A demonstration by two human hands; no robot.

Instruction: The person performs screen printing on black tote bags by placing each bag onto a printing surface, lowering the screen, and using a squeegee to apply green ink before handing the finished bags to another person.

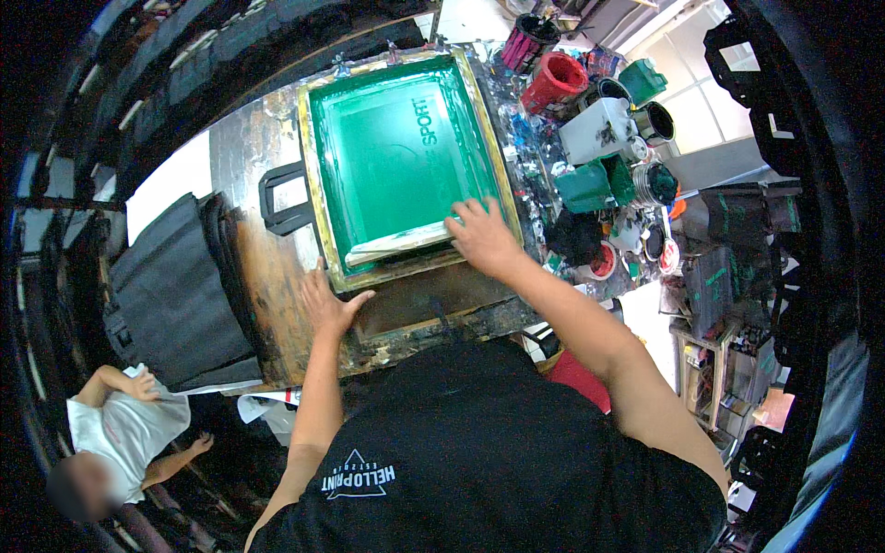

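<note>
Right hand [484, 241], centre of frame: fingers bent over the right end of a pale squeegee bar [396, 242]. Palm side hidden, so can't tell if it's clamped on. Left hand [332, 300], left of centre: open, fingers spread, beside the screen's lower-left corner; contact with it can't be made out.

Squeegee bar lies slightly tilted along the lower end of the screen frame [503, 207], upper centre. Green ink coats the mesh [378, 161] inside it. Writing: one line of dark block capitals on the mesh, upper right part, running sideways. White lettering plus a triangular mark on the wearer's black shirt [479, 452], bottom centre, upside down in frame.

Black handle [267, 198] sticks out left of the screen; whatever it joins is covered. Stack of black bags [175, 295] at left, on the stained table [277, 323].

Upper right: red tub [551, 88], white canister [595, 131], green container [583, 187], crowded and overlapping; any labels too small to read. Green marks on dark items [708, 288] at right, illegible.

Lower left: another person [138, 405], white shirt, face blurred. Frame edges fall off into black.
</note>
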